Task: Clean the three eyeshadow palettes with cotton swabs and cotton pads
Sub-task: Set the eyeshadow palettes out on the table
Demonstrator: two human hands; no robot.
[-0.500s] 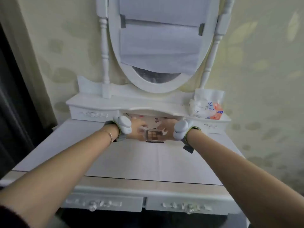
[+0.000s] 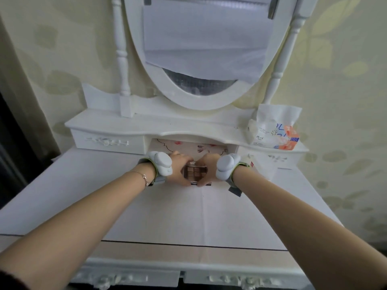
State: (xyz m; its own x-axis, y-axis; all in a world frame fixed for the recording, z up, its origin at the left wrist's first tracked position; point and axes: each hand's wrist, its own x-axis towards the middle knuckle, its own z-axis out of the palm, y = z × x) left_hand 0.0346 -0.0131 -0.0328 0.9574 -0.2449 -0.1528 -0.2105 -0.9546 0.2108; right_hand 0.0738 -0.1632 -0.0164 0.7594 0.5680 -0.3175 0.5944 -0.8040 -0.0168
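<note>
An open eyeshadow palette (image 2: 195,173) with brownish pans lies at the back middle of the white vanity table (image 2: 146,216), under the shelf's arch. My left hand (image 2: 180,167) grips its left edge and my right hand (image 2: 206,169) grips its right edge, thumbs at the near rim. Both wrists wear grey-white bands. A flat patterned item (image 2: 188,147), white with red marks, lies behind the hands in the recess. No cotton swabs or pads can be made out.
A tissue pack (image 2: 272,132) sits on the right of the raised shelf (image 2: 125,126). A small white box (image 2: 261,166) stands just right of my right wrist. The oval mirror (image 2: 205,49), covered with paper, rises behind. Drawers run along the table's front edge.
Both hands have closed in round the palette, thumbs now at its near edge. The camera view has moved closer and tilted slightly.
</note>
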